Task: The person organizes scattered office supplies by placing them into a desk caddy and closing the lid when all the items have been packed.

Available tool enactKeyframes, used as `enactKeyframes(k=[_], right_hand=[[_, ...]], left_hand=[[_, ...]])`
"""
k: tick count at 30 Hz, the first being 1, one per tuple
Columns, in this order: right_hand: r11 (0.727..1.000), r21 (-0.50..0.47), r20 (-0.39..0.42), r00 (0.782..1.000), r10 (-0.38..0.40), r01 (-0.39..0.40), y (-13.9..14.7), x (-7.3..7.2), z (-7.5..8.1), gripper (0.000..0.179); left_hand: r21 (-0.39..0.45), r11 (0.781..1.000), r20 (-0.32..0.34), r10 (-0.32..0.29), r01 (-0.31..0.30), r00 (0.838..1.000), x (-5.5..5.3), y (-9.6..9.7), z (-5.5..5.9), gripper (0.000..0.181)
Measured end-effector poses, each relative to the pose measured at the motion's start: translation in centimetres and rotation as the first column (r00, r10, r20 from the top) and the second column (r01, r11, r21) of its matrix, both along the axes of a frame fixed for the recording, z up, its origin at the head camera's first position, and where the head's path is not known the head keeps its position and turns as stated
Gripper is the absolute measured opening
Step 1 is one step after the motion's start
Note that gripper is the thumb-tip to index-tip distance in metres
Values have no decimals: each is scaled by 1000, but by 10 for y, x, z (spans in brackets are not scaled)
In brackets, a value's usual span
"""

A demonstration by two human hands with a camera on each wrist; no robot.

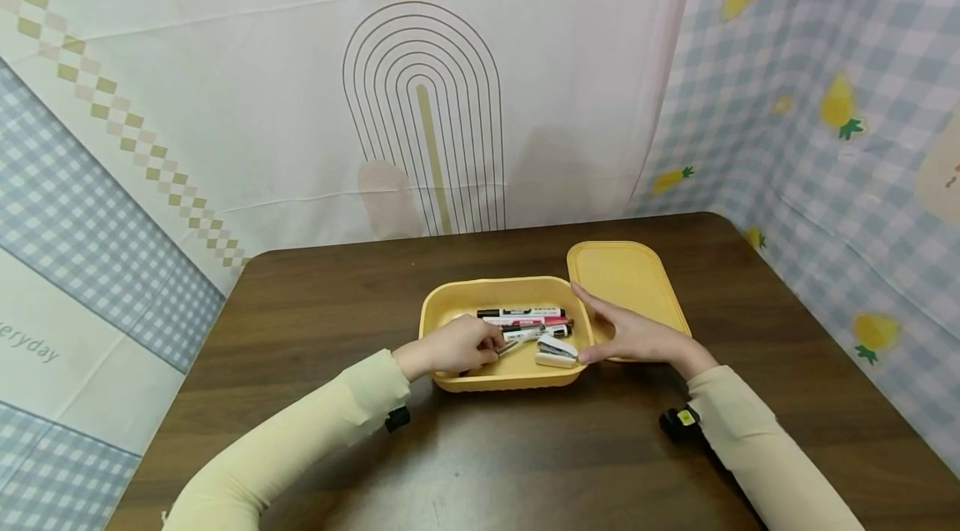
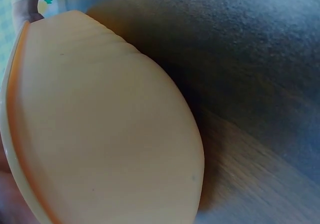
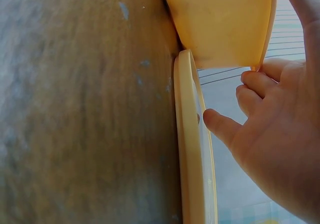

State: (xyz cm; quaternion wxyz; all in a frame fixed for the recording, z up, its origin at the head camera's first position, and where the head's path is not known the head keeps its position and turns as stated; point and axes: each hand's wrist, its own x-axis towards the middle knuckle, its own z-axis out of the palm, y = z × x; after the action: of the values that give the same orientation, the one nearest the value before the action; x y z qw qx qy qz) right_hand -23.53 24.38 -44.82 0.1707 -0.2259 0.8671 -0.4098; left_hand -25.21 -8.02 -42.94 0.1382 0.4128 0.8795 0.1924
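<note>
A yellow plastic box (image 1: 504, 383) holds several markers (image 1: 521, 313) and a white stapler (image 1: 557, 352). My left hand (image 1: 459, 344) reaches over its front left rim, fingers curled down inside. At the fingertips shows a slim silver pen-like item (image 1: 510, 345), partly hidden by the fingers. My right hand (image 1: 637, 335) is at the box's right wall, thumb near the stapler and index finger stretched toward the back right corner. In the right wrist view its other fingers (image 3: 255, 83) lie loosely bent beside the rim. The left wrist view mostly shows the box's outer wall (image 2: 110, 119).
A yellow lid (image 1: 626, 273) lies flat on the brown wooden table (image 1: 330, 298), right beside the box and partly beneath the right hand. Patterned cloth (image 1: 585, 97) hangs behind the table and along its sides.
</note>
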Motion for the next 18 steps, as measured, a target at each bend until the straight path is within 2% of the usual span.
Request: enactKeyframes(k=[18], right_hand=[[1000, -10, 9, 1000, -4, 4, 0, -1, -2, 112]], left_hand=[[-45, 999, -2, 0, 0, 1000, 4, 3, 3, 21]])
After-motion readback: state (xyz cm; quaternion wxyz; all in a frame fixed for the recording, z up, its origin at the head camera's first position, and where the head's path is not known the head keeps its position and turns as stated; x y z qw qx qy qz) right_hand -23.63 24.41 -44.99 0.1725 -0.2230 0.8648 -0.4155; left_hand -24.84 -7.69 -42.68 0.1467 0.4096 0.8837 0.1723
